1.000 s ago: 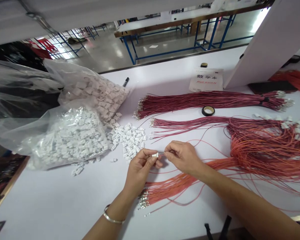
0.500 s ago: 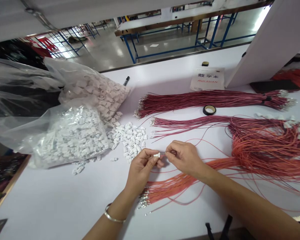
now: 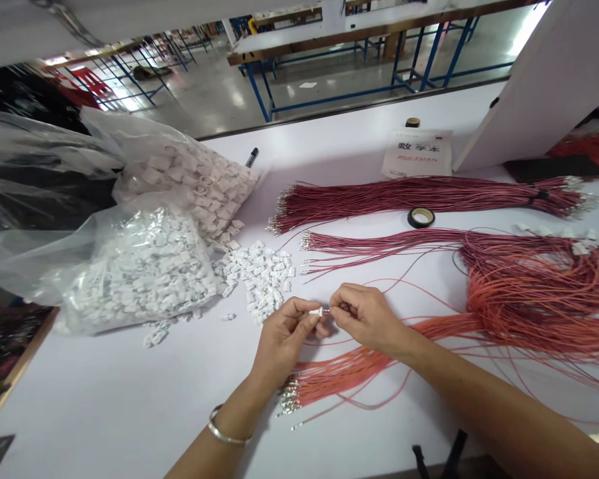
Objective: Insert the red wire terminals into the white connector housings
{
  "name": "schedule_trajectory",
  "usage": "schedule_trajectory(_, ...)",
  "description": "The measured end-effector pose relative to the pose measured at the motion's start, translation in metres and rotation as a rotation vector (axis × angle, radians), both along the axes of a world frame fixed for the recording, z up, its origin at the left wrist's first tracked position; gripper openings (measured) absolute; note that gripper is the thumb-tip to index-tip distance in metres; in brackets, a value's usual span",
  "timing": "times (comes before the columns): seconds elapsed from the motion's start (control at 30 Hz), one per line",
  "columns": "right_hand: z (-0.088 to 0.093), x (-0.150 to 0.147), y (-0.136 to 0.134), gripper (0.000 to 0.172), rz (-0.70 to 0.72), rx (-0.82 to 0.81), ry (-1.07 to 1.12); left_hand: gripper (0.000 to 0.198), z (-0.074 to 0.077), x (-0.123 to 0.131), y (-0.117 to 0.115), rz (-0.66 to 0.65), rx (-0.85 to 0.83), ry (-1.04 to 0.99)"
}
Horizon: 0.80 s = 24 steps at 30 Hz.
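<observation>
your left hand (image 3: 282, 336) pinches a small white connector (image 3: 316, 312) toward six o'clock, partly hidden by your thumb. at its three o'clock, your right hand (image 3: 367, 318) grips a thin wire (image 3: 326, 311), its tip too small to make out. loose connectors (image 3: 267, 279) lie at ten o'clock; tangled wires (image 3: 504, 293) run out of view at three.

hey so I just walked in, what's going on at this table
A person's left hand pinches a small white connector, while the right hand pinches a thin wire at the connector's right end. How far in the wire sits is too small to tell. Orange-red wires lie nearer the person, and a dark red wire bundle lies beyond the hands. Loose white connectors are piled to the left, beside a clear bag of similar parts.
</observation>
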State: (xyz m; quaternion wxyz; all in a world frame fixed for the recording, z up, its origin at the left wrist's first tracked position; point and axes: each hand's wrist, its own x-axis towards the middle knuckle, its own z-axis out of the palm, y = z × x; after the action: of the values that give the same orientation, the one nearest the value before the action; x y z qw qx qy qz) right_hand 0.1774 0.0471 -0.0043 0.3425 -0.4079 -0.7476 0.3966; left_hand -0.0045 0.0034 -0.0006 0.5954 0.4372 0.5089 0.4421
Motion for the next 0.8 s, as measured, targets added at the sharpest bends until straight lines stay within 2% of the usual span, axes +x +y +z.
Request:
schedule_trajectory(0.5,-0.0066,-0.0021,-0.0006,0.011,0.035,0.084,-0.056,0.027,0.0055,0.0053,-0.0007,-0.031,-0.018,0.041)
schedule_trajectory(0.8,-0.0005,0.0013,0.0020,0.011,0.036,0.049,0.065,0.026,0.0077,0.0055,-0.0020,0.025,0.024,0.113)
